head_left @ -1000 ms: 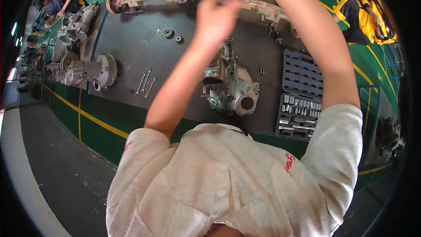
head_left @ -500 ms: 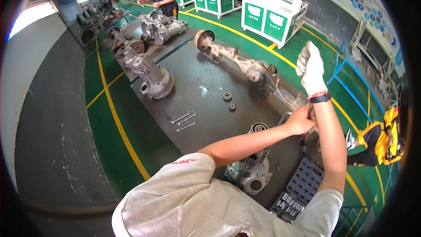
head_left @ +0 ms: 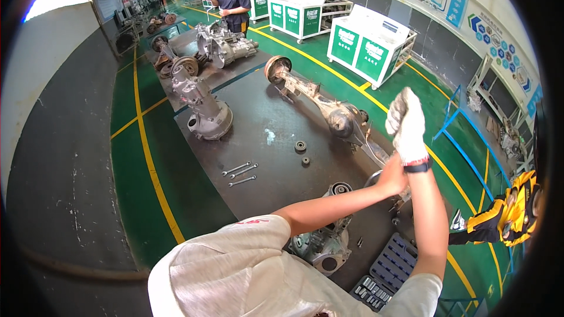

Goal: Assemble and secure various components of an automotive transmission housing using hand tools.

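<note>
My right hand (head_left: 408, 118) is raised at the right, in a white knitted work glove (head_left: 413, 132) with a red-edged cuff. Its fingers are curled together, and nothing shows in them. A dark band (head_left: 418, 167) circles that wrist just below the cuff. My bare left hand (head_left: 392, 177) reaches across and closes on the glove at the cuff; its fingertips are partly hidden behind the right wrist. Under my left forearm stands a metal gearbox (head_left: 326, 243), partly covered by the arm. Near my right forearm lies an open socket set case (head_left: 396, 261).
On the dark table (head_left: 249, 123) lie several wrenches (head_left: 241, 171), a larger gear (head_left: 300, 146) and a smaller gear (head_left: 305, 161). A rusty axle (head_left: 329, 108) and a gearbox housing (head_left: 208, 117) stand farther off. One person (head_left: 234, 3) is at the back; another (head_left: 517, 211) is at right.
Both hands have moved down and a little left in view, and my left hand has come up to the glove's cuff. The view has shifted, so the table contents appear displaced.
</note>
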`<state>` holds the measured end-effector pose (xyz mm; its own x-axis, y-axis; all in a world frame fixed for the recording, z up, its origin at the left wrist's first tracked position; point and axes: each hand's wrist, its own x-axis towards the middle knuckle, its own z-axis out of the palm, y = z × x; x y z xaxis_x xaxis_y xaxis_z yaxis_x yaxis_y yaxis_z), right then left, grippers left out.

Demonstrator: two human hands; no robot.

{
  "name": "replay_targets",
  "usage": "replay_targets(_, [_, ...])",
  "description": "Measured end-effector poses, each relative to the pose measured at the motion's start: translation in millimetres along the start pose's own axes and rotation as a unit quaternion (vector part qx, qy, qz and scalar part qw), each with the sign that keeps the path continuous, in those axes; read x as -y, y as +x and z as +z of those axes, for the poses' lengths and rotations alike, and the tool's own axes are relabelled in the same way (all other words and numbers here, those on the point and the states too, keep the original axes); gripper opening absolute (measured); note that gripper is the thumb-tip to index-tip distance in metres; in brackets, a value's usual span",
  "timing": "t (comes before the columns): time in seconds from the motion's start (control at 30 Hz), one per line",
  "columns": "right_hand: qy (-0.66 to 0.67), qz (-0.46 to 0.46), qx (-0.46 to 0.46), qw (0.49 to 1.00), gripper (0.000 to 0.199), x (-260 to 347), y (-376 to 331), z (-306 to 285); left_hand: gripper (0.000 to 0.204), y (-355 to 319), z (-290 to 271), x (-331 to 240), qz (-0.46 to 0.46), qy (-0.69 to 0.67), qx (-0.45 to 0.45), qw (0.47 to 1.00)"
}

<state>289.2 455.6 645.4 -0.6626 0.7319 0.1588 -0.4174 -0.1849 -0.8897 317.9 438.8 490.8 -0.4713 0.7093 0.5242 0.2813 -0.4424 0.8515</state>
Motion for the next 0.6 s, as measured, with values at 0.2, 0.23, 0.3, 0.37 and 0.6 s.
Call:
replay_targets(0.2, [0.015,0.006,-0.057,0.998,0.045,33,15,-83,0.024,-15,-51,-23,-0.160,0.033,0.037,0.986])
replay_targets(0.23, [0.025,0.006,-0.022,0.999,0.043,33,8,-82,0.027,4,-72,7,-0.204,-0.048,0.039,0.977])
replay_targets(0.3, [0.028,0.010,-0.016,0.999,0.038,32,-4,-73,0.033,43,-76,22,-0.206,0.072,0.007,0.976])
replay_targets(0.37, [0.011,0.004,-0.052,0.999,0.033,12,-8,-11,0.035,59,-49,33,-0.063,0.073,-0.142,0.985])
replay_targets(0.6, [0.020,0.011,-0.091,0.996,0.040,28,22,-84,0.010,-14,-21,-18,-0.138,-0.006,0.021,0.990])
